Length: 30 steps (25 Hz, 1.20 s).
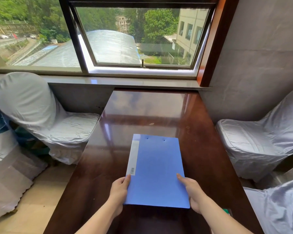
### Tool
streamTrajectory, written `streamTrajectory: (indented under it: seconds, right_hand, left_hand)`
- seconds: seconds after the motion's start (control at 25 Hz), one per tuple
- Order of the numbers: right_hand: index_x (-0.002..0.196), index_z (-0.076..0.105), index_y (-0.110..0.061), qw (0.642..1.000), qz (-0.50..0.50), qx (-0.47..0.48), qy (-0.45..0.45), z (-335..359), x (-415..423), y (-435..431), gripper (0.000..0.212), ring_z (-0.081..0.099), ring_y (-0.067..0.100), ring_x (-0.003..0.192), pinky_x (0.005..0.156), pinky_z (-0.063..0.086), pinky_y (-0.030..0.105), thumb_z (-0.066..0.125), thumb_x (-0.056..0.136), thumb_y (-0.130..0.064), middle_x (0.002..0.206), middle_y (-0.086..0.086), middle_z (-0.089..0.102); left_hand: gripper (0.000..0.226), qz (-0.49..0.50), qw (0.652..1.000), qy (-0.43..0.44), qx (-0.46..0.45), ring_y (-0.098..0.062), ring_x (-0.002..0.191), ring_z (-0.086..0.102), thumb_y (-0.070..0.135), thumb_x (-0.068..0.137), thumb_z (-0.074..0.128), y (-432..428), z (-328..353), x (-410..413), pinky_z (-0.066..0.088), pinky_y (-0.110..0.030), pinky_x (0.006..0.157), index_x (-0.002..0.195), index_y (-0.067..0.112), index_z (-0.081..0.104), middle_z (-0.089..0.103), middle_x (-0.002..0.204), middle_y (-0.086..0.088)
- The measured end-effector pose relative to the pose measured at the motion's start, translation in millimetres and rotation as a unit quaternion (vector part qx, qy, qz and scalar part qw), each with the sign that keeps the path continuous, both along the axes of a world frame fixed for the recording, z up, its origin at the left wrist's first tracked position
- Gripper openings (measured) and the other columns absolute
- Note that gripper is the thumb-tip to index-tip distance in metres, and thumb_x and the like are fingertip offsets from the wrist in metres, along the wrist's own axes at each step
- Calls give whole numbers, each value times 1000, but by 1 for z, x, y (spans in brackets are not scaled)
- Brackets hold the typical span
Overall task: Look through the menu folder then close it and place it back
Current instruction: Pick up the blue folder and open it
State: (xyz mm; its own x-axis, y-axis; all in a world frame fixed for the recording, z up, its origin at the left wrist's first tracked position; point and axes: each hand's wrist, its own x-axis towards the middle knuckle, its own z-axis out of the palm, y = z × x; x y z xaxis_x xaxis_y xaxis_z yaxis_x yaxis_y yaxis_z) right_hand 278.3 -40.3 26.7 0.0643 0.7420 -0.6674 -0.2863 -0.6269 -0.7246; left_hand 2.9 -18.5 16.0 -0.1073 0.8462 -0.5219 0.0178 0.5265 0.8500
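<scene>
A blue menu folder is closed, with a white label strip along its left spine. It is over the dark glossy wooden table, its near end held up slightly. My left hand grips the folder's lower left edge, thumb on the cover. My right hand grips the lower right edge, thumb on top and fingers underneath.
Chairs in silver-grey covers stand at the left and right of the table. Another covered seat is at the near right. A window sill and an open window lie beyond the table's far end. A small green item peeks out by my right wrist.
</scene>
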Motion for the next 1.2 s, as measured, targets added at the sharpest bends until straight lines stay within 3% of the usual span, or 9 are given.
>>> streamTrajectory:
  seconds: [0.16, 0.24, 0.32, 0.44, 0.48, 0.56, 0.76, 0.96, 1.2]
  right_hand:
    - [123, 64, -10, 998, 2, 59, 22, 17, -2, 6, 24, 75, 39, 99, 84, 60, 58, 59, 100, -14, 113, 15, 78]
    - [123, 64, -11, 997, -7, 74, 28, 23, -2, 7, 23, 75, 41, 99, 83, 60, 59, 57, 101, -12, 112, 16, 78]
    - [123, 63, -10, 995, -19, 89, 33, 29, -1, 7, 24, 74, 43, 99, 83, 59, 61, 57, 100, -10, 113, 18, 77]
    - [125, 63, -10, 993, -26, 102, 48, 39, 2, 9, 25, 74, 44, 100, 82, 59, 61, 56, 100, -10, 114, 18, 77]
    - [125, 62, -11, 992, -25, 107, 58, 43, 2, 10, 26, 73, 45, 101, 82, 59, 62, 56, 100, -11, 116, 18, 76]
    - [127, 62, -13, 990, -19, 116, 80, 50, 1, 9, 28, 72, 45, 104, 83, 58, 63, 56, 100, -13, 119, 19, 75]
    - [132, 59, -16, 983, -2, 147, 108, 67, -4, 8, 30, 71, 44, 108, 82, 59, 59, 51, 103, -20, 124, 17, 73]
    - [133, 60, -22, 982, 1, 148, 113, 81, -13, 2, 48, 73, 35, 109, 75, 64, 46, 39, 102, -52, 125, 11, 74]
    - [136, 62, -21, 977, 10, 106, 183, 86, -21, -6, 95, 62, 36, 126, 110, 45, 49, 21, 81, -86, 137, 15, 66]
  left_hand:
    - [26, -43, 997, 8, 64, -22, 79, 73, 34, 97, 57, -6, 17, -2, 55, -40, 71, 91, 17, 76, 80, 96, -9]
    - [15, -69, 988, 35, 136, -20, 94, 73, 29, 94, 63, -10, 27, 0, 56, -39, 80, 96, 39, 74, 79, 100, 4]
    - [41, -123, 964, 115, 206, -14, 117, 60, 35, 82, 76, -16, 33, -2, 47, -32, 94, 115, 53, 58, 65, 119, 13]
    - [122, -274, 898, 255, 233, -2, 143, 14, 66, 47, 84, -24, 35, -9, 27, -29, 114, 149, 49, 19, 8, 158, 12]
    - [131, -304, 873, 295, 243, -1, 144, 7, 74, 42, 81, -26, 36, -11, 26, -30, 116, 149, 51, 10, -7, 160, 15]
    - [130, -305, 847, 340, 272, -6, 147, 4, 81, 44, 74, -28, 41, -12, 28, -33, 118, 150, 50, 6, -18, 163, 11]
    - [107, -253, 863, 325, 293, -17, 150, 12, 77, 60, 69, -37, 46, -12, 26, -36, 119, 150, 33, 32, -3, 165, -1]
    - [86, -238, 870, 317, 295, -22, 150, 15, 64, 77, 56, -47, 51, -14, 17, -28, 118, 149, 23, 35, 11, 163, -7]
    - [57, -211, 867, 325, 315, -27, 146, 30, 43, 90, 55, -59, 57, -16, 21, -23, 113, 141, 18, 50, 27, 159, -14]
